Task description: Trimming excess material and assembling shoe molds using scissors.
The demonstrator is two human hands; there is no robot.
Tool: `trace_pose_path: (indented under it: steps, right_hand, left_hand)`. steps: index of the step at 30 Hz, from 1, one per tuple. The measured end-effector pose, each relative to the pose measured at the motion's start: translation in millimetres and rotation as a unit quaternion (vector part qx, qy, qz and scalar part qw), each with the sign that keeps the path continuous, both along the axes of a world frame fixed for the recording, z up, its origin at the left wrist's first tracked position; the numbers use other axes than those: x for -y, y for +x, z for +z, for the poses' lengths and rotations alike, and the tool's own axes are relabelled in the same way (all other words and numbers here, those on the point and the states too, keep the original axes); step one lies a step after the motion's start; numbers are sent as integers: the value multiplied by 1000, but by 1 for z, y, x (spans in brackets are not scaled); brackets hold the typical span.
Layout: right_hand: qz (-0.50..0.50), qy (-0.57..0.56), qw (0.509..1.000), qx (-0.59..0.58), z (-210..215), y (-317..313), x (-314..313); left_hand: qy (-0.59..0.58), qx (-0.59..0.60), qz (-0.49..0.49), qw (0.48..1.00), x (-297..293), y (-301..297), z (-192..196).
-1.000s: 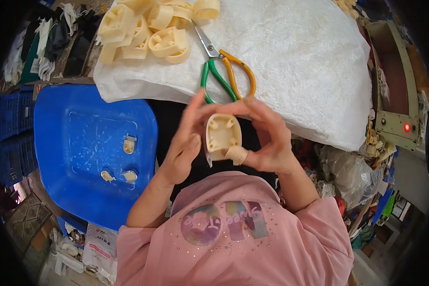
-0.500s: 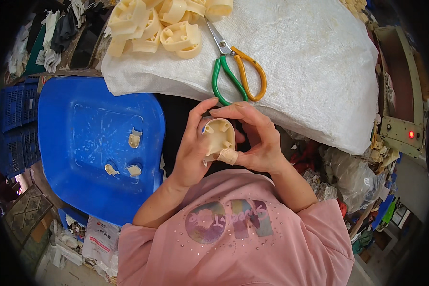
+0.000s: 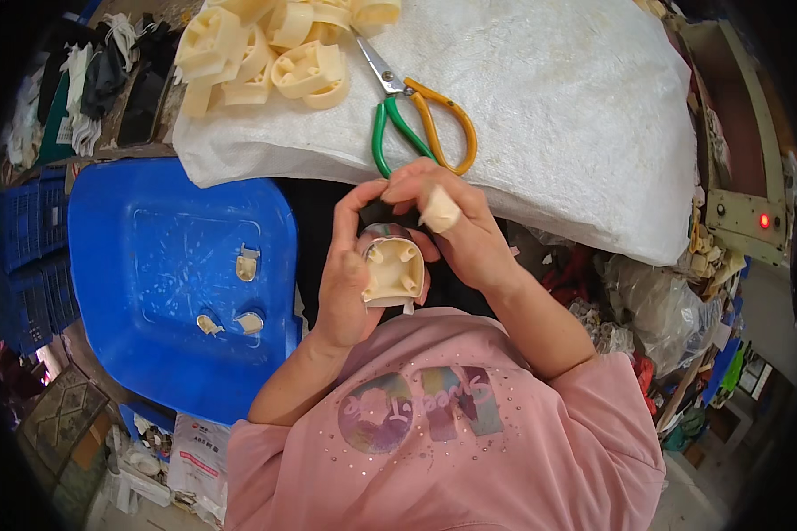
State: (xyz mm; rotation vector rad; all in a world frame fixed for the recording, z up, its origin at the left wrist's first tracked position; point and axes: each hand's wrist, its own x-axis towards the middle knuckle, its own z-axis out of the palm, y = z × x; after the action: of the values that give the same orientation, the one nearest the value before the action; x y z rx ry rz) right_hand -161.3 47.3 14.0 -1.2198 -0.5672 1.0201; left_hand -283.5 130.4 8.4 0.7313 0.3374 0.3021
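I hold a cream plastic moulded part [image 3: 393, 271] close to my chest, its hollow side with inner posts facing up. My left hand [image 3: 350, 274] wraps its left side. My right hand [image 3: 452, 226] grips it from the top and right, one finger wrapped in pale tape. A metal ring shows at the part's upper edge. Scissors with one green and one orange handle [image 3: 421, 124] lie just beyond my fingers on the white sack-covered table [image 3: 576, 115]. Several more cream parts [image 3: 270, 49] are piled at the table's far left.
A blue plastic stool seat [image 3: 150, 292] at my left carries three small cream trimmings [image 3: 246, 264]. Blue crates [image 3: 22, 257] stand further left. A grey machine with a red lamp [image 3: 762, 221] is at the right, above bags and scraps.
The part has come nearer to my chest and turned so its hollow side faces up. My right hand shifted over its top.
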Motion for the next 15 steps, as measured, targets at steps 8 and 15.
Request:
trace_pose_path:
  steps: [8,15]
  right_hand:
    - [144,81,986,-10,-2,8,-1]
    - [57,41,951,302,1,-8,1]
  left_hand:
    - [13,6,1,1000,4,4,8]
    - [37,-30,84,995,6,8,17]
